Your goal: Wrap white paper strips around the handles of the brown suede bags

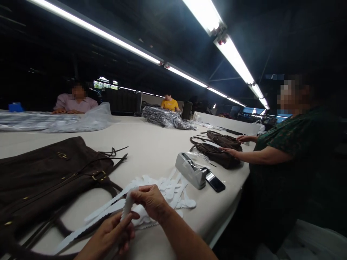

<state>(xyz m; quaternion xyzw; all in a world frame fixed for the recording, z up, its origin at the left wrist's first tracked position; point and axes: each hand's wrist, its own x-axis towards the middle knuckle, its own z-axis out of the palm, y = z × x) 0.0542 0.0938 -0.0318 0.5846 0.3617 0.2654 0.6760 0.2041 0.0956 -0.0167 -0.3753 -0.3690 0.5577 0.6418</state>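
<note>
Between my two hands is a white scalloped strip (pixel 127 205). My right hand (pixel 151 202) pinches its upper end between thumb and fingers. Lower down, my left hand (pixel 115 231) grips the same strip, its thumb pressed over it. Behind my hands lies a loose pile of white scalloped strips (pixel 170 187), some with rounded ends. A large dark brown bag (pixel 54 177) with brass-coloured buckles lies to the left, and its handles reach under several of the strips.
A grey tape dispenser (pixel 191 171) and a black phone (pixel 215 180) stand beyond the pile. At right, a co-worker's hands (pixel 231 151) touch brown bags (pixel 223 157). Plastic-wrapped goods (pixel 162 116) and two more people are across the table (pixel 151 148).
</note>
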